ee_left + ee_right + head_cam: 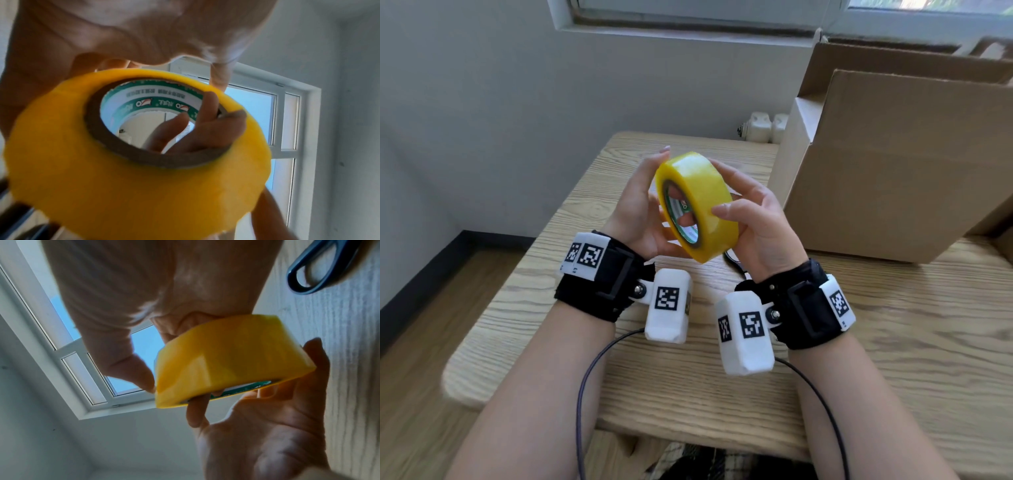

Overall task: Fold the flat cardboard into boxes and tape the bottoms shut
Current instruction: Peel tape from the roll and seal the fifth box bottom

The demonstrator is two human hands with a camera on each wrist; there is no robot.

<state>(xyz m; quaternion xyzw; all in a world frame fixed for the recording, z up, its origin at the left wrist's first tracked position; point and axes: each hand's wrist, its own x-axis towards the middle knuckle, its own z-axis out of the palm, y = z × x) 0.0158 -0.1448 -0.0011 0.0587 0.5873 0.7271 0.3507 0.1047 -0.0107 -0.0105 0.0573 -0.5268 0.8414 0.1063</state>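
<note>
A yellow tape roll (698, 192) with a green-printed core is held up above the wooden table (688, 383), tilted on edge. My left hand (654, 202) grips it from the left, with a finger reaching into the core. From the right, my right hand (726, 188) holds it with the thumb pressed on the outer yellow band and the fingers behind it. The roll fills the left wrist view (102, 178) and shows edge-on in the right wrist view (226, 356). A folded-up brown cardboard box (893, 171) stands on the table to the right, flaps up.
Dark scissor handles (308, 272) lie on the table under my right hand. More cardboard leans behind the box near the window sill. Two white objects (763, 126) sit beyond the table's far edge. Cables trail from both wrist cameras.
</note>
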